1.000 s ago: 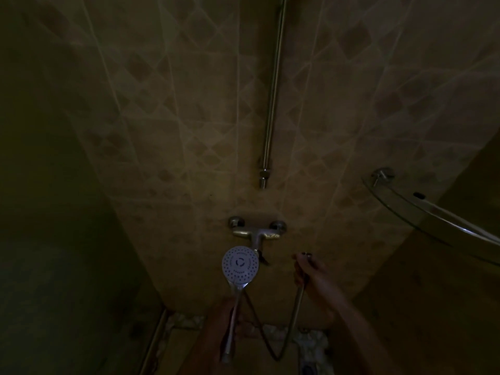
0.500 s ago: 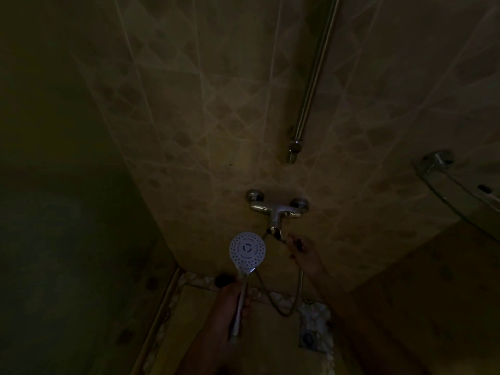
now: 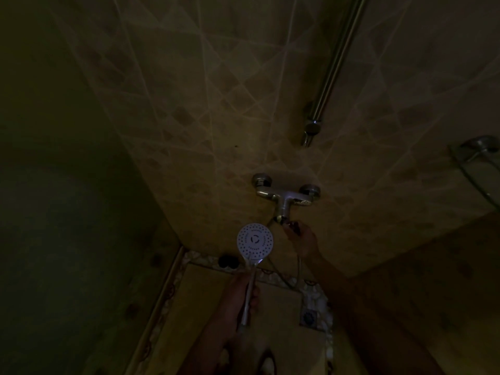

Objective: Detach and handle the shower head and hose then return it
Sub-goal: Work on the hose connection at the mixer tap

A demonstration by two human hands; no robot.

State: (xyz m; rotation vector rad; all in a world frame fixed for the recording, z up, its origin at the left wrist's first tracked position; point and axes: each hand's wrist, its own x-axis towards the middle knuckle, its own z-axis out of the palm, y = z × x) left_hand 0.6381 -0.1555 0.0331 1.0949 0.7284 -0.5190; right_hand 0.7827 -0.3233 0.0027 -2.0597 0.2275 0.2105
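The round white shower head (image 3: 255,240) faces me, upright on its chrome handle. My left hand (image 3: 239,296) grips that handle from below. The metal hose (image 3: 297,269) hangs in a loop between the handle and the chrome mixer tap (image 3: 286,194) on the tiled wall. My right hand (image 3: 301,239) pinches the hose end right under the tap's outlet, where the hose meets the fitting. The room is very dark, so the fingers are hard to make out.
A chrome slide rail (image 3: 332,66) runs up the wall at the upper right. A glass corner shelf (image 3: 476,161) juts out at the right edge. On the floor lie a square drain (image 3: 308,316) and a dark round object (image 3: 228,261) by the wall.
My right hand has slid up the hose to its joint under the tap. The view has shifted left and closer. The left hand still holds the shower head.
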